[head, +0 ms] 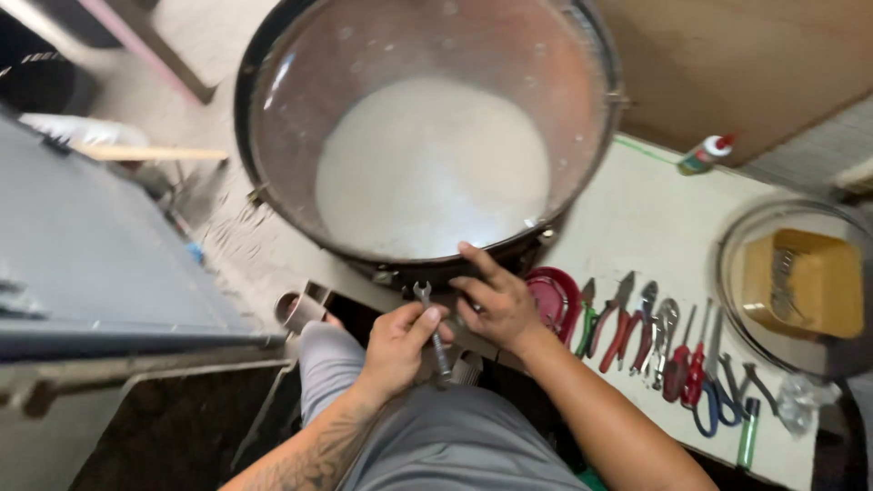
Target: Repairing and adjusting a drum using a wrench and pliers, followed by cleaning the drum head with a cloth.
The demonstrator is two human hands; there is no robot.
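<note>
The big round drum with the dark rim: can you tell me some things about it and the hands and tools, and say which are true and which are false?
1. The left hand holds a small silver open-ended wrench. True.
2. The right hand is picking up the red-handled pliers. False: it rests with its fingers against the dark rim of the big round drum, and the pliers lie on the table.
3. A row of hand tools lies on the pale table to the right of the drum. True.
4. The yellow square tray sits inside the drum. False: it sits in a clear round bowl on the table.
</note>
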